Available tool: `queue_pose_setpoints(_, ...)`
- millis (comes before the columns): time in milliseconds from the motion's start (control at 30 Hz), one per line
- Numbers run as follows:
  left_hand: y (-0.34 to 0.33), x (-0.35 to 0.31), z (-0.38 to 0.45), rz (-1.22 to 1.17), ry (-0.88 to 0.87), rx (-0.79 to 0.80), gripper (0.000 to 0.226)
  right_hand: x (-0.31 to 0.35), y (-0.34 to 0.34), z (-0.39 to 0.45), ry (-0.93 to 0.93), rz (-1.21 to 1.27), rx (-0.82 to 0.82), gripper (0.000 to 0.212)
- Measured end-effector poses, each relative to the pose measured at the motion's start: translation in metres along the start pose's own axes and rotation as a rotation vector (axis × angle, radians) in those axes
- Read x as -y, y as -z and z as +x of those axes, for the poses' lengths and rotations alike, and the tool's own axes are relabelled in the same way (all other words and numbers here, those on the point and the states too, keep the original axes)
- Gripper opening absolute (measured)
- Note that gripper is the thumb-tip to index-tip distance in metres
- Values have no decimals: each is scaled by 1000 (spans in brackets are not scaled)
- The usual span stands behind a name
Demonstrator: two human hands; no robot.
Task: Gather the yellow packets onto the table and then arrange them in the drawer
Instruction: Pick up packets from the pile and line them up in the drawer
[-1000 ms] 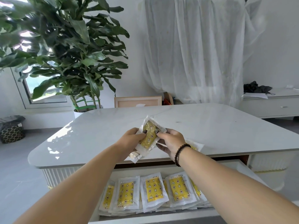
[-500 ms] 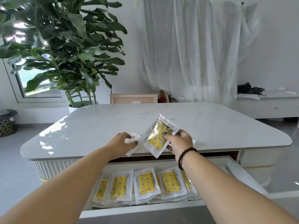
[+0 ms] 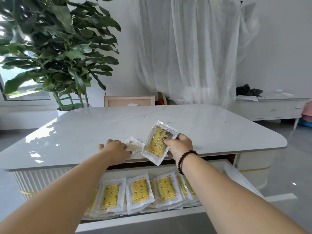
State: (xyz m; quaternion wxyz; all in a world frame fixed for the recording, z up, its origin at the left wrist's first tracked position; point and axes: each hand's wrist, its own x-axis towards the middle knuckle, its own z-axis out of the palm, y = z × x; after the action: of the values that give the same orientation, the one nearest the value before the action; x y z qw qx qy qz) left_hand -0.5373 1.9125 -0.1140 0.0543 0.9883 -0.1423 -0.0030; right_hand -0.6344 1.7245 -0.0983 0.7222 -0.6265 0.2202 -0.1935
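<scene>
Both forearms reach forward over the open drawer (image 3: 239, 176) toward the near edge of the white surface (image 3: 202, 125). The right hand (image 3: 179, 146), with a dark bead bracelet (image 3: 183, 160) at its wrist, is raised just above the surface edge, thumb and curled fingers pinching 1 yellow packet (image 3: 157, 143) by its right side; the packet tilts, its top corner leaning far and right, its low corner hanging past the edge. The left hand (image 3: 116, 148) lies palm down on the surface, fingers fairly straight and spread, fingertips resting on a pale packet (image 3: 134, 146) that lies flat just left of the held one. Whether it pinches that packet cannot be told. Below, a row of yellow packets (image 3: 140, 191) lies overlapping in the drawer between the 2 arms. A large plant (image 3: 55, 48) stands far left, a sheer curtain (image 3: 185, 48) behind the surface.
</scene>
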Motion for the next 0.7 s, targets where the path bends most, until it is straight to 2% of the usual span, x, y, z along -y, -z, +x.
queue_pose_setpoints(100,1,-9,-7,81,-78,17,49,2,-2,-2,2,-20,19,19)
queue_pose_setpoints(267,16,-19,-28,162,-174,-68,22,8,1,-10,-2,-28,33,19)
queue_pose_setpoints(300,19,-20,-31,69,-169,-70,19,9,2,-12,-1,-29,34,19)
queue_pose_setpoints(400,31,-18,-42,-406,-102,-48,10,16,5,-18,0,-20,48,21)
queue_pose_setpoints(567,54,-17,-81,-1228,-6,58,13,33,8,-35,16,46,138,19)
queue_pose_setpoints(633,60,-18,-97,-1417,-12,106,16,38,7,-43,26,64,179,19)
queue_pose_setpoints(700,63,-20,-109,-1508,-20,131,21,39,3,-51,27,76,221,18)
